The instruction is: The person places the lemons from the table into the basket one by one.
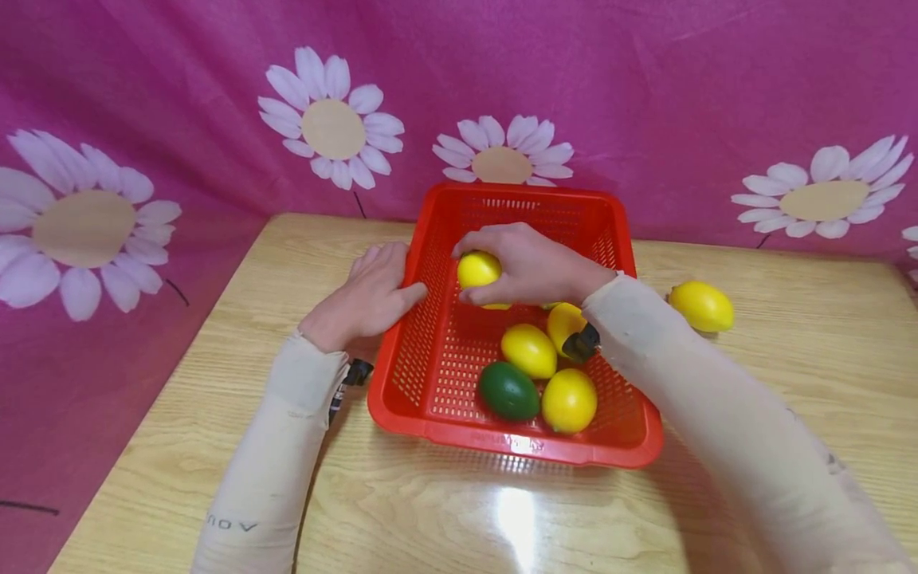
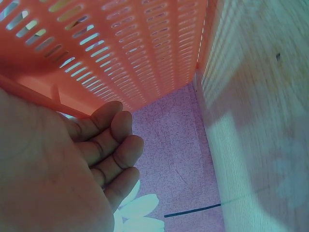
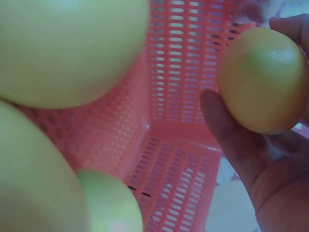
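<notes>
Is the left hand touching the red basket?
Touching. The head view shows the left hand lying flat on the table, its thumb pressed against the outer side wall of the red basket.

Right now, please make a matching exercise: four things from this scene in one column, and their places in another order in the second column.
1. green fruit
2. lone lemon
3. left hand
4. right hand

A. on the table, outside the basket
B. gripping a lemon
C. low in the red basket
D. against the basket's outer wall

Pairs: 1-C, 2-A, 3-D, 4-B
</notes>
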The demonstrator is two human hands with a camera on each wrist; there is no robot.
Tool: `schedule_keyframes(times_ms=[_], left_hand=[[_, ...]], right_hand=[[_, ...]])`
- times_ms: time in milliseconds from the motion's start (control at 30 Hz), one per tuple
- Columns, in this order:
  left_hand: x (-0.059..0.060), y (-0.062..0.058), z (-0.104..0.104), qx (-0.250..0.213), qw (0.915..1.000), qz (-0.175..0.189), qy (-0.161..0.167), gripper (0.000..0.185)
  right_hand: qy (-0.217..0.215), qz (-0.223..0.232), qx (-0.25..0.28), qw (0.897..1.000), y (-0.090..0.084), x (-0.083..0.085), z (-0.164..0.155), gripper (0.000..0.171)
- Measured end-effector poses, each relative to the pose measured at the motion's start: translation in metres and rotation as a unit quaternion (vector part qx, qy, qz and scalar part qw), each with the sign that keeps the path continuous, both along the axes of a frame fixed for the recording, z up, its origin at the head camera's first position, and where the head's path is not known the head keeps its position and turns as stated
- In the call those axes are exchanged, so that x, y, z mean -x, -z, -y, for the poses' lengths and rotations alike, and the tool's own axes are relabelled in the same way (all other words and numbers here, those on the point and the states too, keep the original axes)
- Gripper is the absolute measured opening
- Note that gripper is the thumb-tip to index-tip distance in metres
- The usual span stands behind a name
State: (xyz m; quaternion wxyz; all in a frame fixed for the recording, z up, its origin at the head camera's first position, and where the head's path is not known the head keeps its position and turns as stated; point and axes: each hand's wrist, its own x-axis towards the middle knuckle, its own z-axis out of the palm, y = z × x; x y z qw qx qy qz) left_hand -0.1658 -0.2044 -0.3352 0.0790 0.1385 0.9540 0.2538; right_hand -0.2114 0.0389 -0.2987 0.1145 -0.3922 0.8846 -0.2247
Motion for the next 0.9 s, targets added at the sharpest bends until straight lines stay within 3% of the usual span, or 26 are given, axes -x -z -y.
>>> schedule_keyframes(times_ms=[333,633,900], left_hand=[[0.001,-0.001,0.000,0.007,1.0000,-0.002,0.001,0.049],[0.001,0.000,0.001,0.004,1.0000,-0.006,0.000,0.045],[0.000,0.001,0.001,-0.004,1.0000,-0.002,0.004,0.050]], right_hand=[[-0.013,0.006,-0.032,0.999,0.010,0.000,0.003,0.058],[0.000,0.044,-0.069,0.997,0.015,-0.001,0.006,0.057],[-0.020,0.024,-0.093,0.995,0.020,0.000,0.007,0.055]])
